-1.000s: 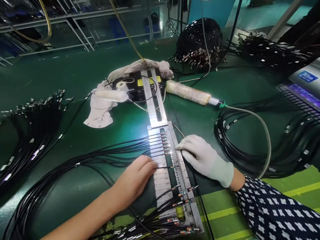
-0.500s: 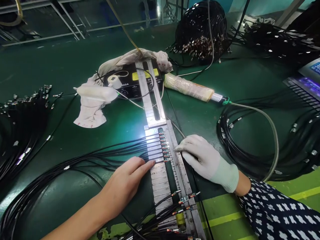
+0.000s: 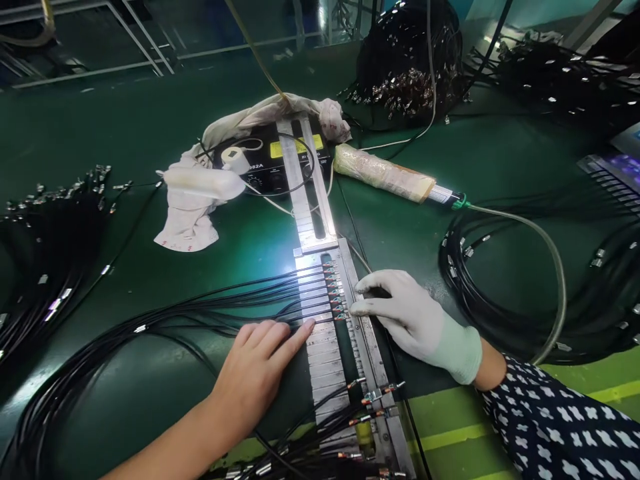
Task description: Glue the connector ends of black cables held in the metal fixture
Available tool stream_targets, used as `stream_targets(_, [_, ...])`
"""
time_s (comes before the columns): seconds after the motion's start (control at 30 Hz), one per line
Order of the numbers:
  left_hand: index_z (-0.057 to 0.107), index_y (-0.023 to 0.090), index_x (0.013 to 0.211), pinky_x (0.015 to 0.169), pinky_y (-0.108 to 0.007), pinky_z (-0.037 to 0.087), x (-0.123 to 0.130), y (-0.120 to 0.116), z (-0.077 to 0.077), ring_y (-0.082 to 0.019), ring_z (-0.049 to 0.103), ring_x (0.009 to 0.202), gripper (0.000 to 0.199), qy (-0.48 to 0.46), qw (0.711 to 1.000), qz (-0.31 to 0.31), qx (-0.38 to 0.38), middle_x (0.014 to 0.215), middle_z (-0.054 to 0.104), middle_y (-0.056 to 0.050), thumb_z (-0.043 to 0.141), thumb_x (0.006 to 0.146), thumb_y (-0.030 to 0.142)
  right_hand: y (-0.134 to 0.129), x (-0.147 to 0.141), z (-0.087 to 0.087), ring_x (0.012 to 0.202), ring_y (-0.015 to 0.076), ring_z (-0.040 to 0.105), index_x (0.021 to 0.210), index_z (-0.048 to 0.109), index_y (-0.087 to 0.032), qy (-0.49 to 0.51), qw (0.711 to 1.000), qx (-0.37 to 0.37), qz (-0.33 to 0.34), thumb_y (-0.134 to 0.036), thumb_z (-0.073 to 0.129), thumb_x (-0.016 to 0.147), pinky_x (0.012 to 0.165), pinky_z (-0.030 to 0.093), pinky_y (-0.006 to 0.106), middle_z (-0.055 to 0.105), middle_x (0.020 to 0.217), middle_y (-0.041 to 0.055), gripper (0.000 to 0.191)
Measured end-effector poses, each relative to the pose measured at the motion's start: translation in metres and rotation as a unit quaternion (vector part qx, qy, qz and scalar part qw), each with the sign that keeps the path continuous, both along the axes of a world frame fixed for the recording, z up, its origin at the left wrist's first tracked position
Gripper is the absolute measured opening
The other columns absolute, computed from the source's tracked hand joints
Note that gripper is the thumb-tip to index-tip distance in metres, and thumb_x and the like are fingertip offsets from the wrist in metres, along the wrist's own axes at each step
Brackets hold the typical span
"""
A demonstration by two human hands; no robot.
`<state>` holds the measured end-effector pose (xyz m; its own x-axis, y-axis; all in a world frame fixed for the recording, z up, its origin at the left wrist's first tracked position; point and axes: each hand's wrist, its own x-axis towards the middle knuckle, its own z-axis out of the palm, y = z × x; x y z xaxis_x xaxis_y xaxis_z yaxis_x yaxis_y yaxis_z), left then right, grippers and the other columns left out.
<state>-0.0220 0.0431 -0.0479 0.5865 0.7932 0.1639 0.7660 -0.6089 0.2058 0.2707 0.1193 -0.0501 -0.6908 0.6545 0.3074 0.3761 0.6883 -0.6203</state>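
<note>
A slotted metal fixture (image 3: 324,365) runs lengthwise in front of me. Several thin black cables (image 3: 265,285) lie side by side across its upper slots, their stripped, coppery ends (image 3: 334,288) in a row over the long gap. My left hand (image 3: 257,357), bare, rests at the fixture's left edge; its index fingertip is on the fixture beside the lowest cable, the other fingers stretched over the cables. In a white glove, my right hand (image 3: 413,320) touches the metal rail (image 3: 364,327) at the right with its fingers apart. Neither hand grips anything I can see.
Behind the fixture stands a black control box (image 3: 273,175) with a cloth (image 3: 187,217) draped round it. A wrapped tool (image 3: 383,175) with a hose lies right of it. Cable bundles (image 3: 410,60) sit at the back, left and right; more cables (image 3: 300,447) cross the fixture's near end.
My left hand's fingers have spread from a closer grouping. My right thumb and fingers have opened wider at the rail. The whole view has shifted slightly.
</note>
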Motion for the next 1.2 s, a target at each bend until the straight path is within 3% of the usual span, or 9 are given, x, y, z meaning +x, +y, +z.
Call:
stream_targets(0.1, [0.044,0.021,0.141,0.074,-0.033,0.037,0.0,0.002,0.008,-0.02,0.05,0.088,0.049,-0.016,0.999,0.003,-0.039,0.099,0.06,-0.007,0.033,0.096,0.005,-0.002,0.002,0.001,0.114,0.0252,0.049,0.116,0.063,-0.024,-0.005,1.0,0.002,0.0,-0.003,0.043,0.09,0.096,0.04,0.048,0.053,0.122,0.0089,0.039])
stream_targets(0.2, [0.041,0.025,0.141,0.085,-0.033,0.041,-0.005,-0.004,0.037,-0.018,0.053,0.097,0.048,-0.054,0.987,-0.017,-0.153,0.109,0.061,-0.006,0.036,0.096,0.008,-0.011,0.004,0.002,0.118,0.0246,0.048,0.118,0.062,-0.024,-0.006,1.0,-0.013,-0.013,-0.005,0.041,0.093,0.099,0.04,0.047,0.053,0.126,0.0087,0.037])
stream_targets(0.3, [0.046,0.027,0.133,0.099,-0.033,0.042,-0.014,-0.024,0.069,-0.017,0.055,0.105,0.043,-0.048,0.954,-0.05,-0.291,0.115,0.061,-0.004,0.042,0.094,0.01,-0.02,0.004,0.002,0.119,0.0248,0.048,0.119,0.061,-0.023,-0.007,0.999,-0.018,-0.038,-0.006,0.039,0.095,0.1,0.04,0.047,0.053,0.128,0.0091,0.037])
stream_targets(0.4, [0.055,0.026,0.116,0.094,-0.027,0.046,-0.021,-0.04,0.081,-0.016,0.057,0.099,0.03,-0.05,0.932,-0.043,-0.355,0.107,0.062,-0.003,0.041,0.095,0.01,-0.024,0.001,0.002,0.116,0.0251,0.05,0.117,0.062,-0.023,-0.014,0.998,-0.014,-0.06,-0.007,0.039,0.096,0.098,0.043,0.047,0.055,0.124,0.0094,0.035])
stream_targets(0.5, [0.055,0.024,0.109,0.085,-0.023,0.048,-0.024,-0.038,0.069,-0.015,0.056,0.098,0.023,-0.103,0.943,-0.006,-0.317,0.106,0.059,-0.005,0.038,0.098,0.012,-0.022,-0.001,0.003,0.112,0.0252,0.052,0.116,0.062,-0.023,-0.019,0.998,-0.017,-0.062,-0.008,0.04,0.095,0.096,0.044,0.047,0.056,0.122,0.0094,0.034])
stream_targets(0.63, [0.052,0.021,0.112,0.083,-0.026,0.047,-0.018,-0.017,0.042,-0.016,0.054,0.096,0.022,-0.124,0.979,0.042,-0.158,0.105,0.056,-0.006,0.038,0.098,0.012,-0.02,-0.001,0.003,0.111,0.0246,0.053,0.114,0.063,-0.022,-0.008,0.997,-0.025,-0.067,-0.01,0.041,0.097,0.094,0.046,0.046,0.057,0.121,0.0092,0.031])
stream_targets(0.83, [0.051,0.018,0.116,0.083,-0.035,0.045,0.013,0.001,0.018,-0.021,0.054,0.094,0.021,-0.061,0.998,-0.008,-0.026,0.104,0.061,-0.008,0.043,0.097,0.013,-0.02,-0.003,0.007,0.11,0.0236,0.053,0.114,0.063,-0.021,-0.009,0.997,-0.038,-0.066,-0.011,0.042,0.098,0.095,0.045,0.045,0.058,0.12,0.0086,0.028])
stream_targets(0.97, [0.052,0.015,0.115,0.076,-0.03,0.046,0.013,0.003,0.013,-0.018,0.052,0.086,0.025,-0.083,0.995,-0.047,-0.037,0.098,0.06,-0.007,0.039,0.096,0.007,-0.019,-0.005,0.009,0.11,0.0222,0.054,0.113,0.063,-0.022,-0.008,0.996,-0.051,-0.077,-0.013,0.044,0.098,0.095,0.044,0.043,0.058,0.119,0.0075,0.025])
stream_targets(1.2, [0.047,0.02,0.134,0.084,-0.023,0.047,-0.016,0.003,0.02,-0.015,0.053,0.101,0.047,-0.118,0.986,-0.034,-0.113,0.114,0.053,-0.009,0.038,0.093,0.001,-0.016,-0.006,0.009,0.108,0.022,0.055,0.111,0.064,-0.022,-0.001,0.995,-0.061,-0.073,-0.012,0.046,0.097,0.093,0.044,0.043,0.06,0.116,0.0071,0.024])
